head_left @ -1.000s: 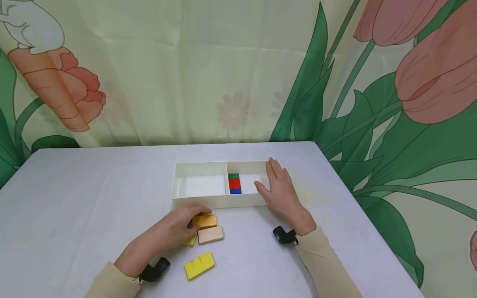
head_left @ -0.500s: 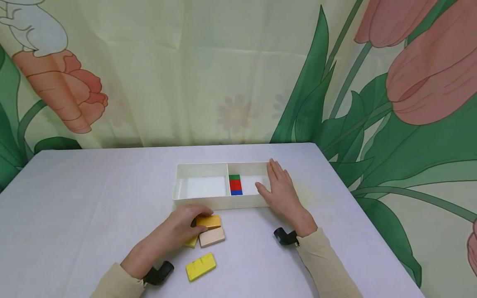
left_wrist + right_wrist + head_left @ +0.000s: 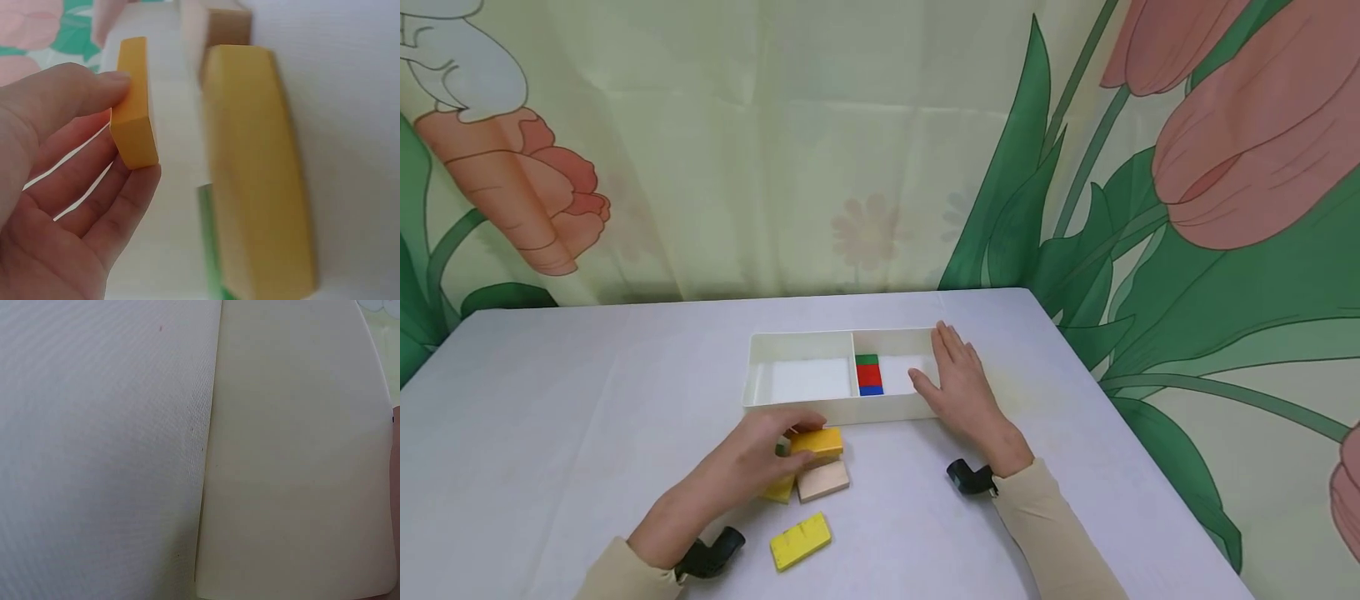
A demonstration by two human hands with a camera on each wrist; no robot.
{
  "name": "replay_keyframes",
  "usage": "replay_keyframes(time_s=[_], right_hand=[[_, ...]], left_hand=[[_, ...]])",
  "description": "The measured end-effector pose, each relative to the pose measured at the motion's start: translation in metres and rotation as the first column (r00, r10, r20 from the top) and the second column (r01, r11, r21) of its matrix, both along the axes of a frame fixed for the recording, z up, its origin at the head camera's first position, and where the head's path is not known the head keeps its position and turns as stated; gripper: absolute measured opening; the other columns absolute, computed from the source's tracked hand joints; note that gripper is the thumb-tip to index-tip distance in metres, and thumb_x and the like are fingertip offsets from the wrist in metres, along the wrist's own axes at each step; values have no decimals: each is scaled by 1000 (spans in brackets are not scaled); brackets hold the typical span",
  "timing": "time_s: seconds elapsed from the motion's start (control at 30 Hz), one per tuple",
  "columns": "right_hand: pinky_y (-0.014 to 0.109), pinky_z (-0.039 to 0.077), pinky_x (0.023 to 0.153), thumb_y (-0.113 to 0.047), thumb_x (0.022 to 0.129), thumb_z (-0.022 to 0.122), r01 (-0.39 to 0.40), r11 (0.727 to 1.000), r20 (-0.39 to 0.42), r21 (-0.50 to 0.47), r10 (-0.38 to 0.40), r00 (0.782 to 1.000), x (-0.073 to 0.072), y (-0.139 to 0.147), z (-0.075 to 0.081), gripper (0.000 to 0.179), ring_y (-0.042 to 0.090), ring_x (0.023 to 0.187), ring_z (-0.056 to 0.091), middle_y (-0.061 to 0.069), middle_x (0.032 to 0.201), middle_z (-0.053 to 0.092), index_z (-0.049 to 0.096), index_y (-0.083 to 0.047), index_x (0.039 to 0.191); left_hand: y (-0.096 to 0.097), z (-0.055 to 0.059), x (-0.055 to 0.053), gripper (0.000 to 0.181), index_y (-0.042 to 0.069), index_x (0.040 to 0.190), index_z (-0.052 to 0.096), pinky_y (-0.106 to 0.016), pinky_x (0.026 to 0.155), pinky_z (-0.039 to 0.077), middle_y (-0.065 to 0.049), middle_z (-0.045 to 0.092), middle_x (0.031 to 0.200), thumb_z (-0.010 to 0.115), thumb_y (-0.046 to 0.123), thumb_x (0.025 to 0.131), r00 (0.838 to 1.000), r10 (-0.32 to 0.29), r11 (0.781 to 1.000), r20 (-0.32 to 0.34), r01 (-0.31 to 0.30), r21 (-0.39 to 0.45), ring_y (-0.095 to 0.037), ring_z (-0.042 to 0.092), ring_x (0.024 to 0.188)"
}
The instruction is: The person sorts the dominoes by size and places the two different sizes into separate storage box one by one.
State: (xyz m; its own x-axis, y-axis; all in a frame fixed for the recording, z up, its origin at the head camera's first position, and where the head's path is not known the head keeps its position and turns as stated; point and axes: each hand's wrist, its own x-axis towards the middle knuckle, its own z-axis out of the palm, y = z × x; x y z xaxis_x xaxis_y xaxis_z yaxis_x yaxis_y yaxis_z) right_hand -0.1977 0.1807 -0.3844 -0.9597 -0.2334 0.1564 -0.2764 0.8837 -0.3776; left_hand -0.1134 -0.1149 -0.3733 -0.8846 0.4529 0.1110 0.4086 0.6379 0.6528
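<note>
My left hand (image 3: 752, 454) pinches an orange-yellow rectangular block (image 3: 818, 442) between thumb and fingers, just in front of the white box (image 3: 842, 410). In the left wrist view this block (image 3: 133, 94) stands on edge in the grip. My right hand (image 3: 964, 392) rests on the right end of the box, its fingers straight along the rim and the thumb apart. Inside the box's right compartment, green, red and blue pieces (image 3: 869, 375) form a row against the divider. Near the left hand lie a plain wooden block (image 3: 823, 481) and a partly hidden yellow block (image 3: 779, 489).
A bright yellow block (image 3: 801, 542) lies nearer the front of the white-covered table (image 3: 587, 400). Part of a green piece (image 3: 210, 237) shows beside a yellow block (image 3: 259, 175) in the left wrist view. A printed curtain (image 3: 775, 167) hangs behind the table.
The orange-yellow block has risen slightly off the surface in my left hand, with a gap now above the plain wooden block. My right hand has stayed on the box end.
</note>
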Motion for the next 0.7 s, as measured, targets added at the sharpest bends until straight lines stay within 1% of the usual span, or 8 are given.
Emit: replay_keyframes(time_s=[0.07,0.13,0.2,0.27,0.37,0.47,0.57,0.7], right_hand=[[56,10,125,-45,98,51,-1,1000,-5,-3,1,1000,1,-1,1,81,34,154,13,15,166,15,20,2,156],[56,10,125,-45,98,51,-1,1000,-6,-1,1,1000,1,-1,3,80,34,154,13,16,166,16,20,2,156],[56,11,125,-45,98,51,2,1000,-7,8,-2,1000,2,-2,4,80,34,154,13,16,166,16,20,3,155],[56,11,125,-45,98,50,5,1000,-7,17,-4,1000,2,-1,4,80,34,154,13,16,166,16,21,3,155],[57,11,125,-45,98,51,4,1000,-15,15,-3,1000,2,0,3,80,34,154,14,16,166,17,21,3,155],[56,11,125,-45,98,51,2,1000,-13,14,-2,1000,1,0,3,80,34,154,13,16,166,16,21,2,156],[56,10,125,-45,98,51,3,1000,-8,16,-3,1000,1,0,2,81,34,154,12,16,166,16,20,2,156],[56,10,125,-45,98,51,2,1000,-8,18,-2,1000,0,0,0,81,33,154,13,16,166,16,20,2,156]], left_hand=[[-2,5,1,34,8,118,69,-31,85,59,1,72,113,77,7,85,1000,-9,1000,-18,10,15,-14,65,97],[-4,10,0,34,7,118,68,-33,86,59,1,72,113,76,5,85,998,-30,999,-49,32,36,-14,65,96],[-6,16,-1,34,7,118,68,-34,86,59,0,72,113,76,4,85,995,-52,997,-87,56,55,-14,66,96],[-6,21,-3,34,7,118,68,-33,85,59,1,73,113,76,4,85,991,-59,996,-121,67,58,-13,66,95],[-5,28,-9,35,9,118,68,-31,85,59,2,72,114,77,5,84,988,-43,997,-151,52,53,-12,66,95],[-5,33,-15,36,8,118,68,-30,85,59,0,73,115,77,4,84,984,-29,998,-175,39,51,-14,67,96],[-5,34,-22,35,6,118,68,-34,86,59,-3,73,114,76,2,84,981,-27,997,-190,40,64,-16,68,97],[-6,35,-30,35,5,118,69,-37,86,59,-3,73,113,76,1,84,979,-10,997,-203,25,70,-17,68,96]])
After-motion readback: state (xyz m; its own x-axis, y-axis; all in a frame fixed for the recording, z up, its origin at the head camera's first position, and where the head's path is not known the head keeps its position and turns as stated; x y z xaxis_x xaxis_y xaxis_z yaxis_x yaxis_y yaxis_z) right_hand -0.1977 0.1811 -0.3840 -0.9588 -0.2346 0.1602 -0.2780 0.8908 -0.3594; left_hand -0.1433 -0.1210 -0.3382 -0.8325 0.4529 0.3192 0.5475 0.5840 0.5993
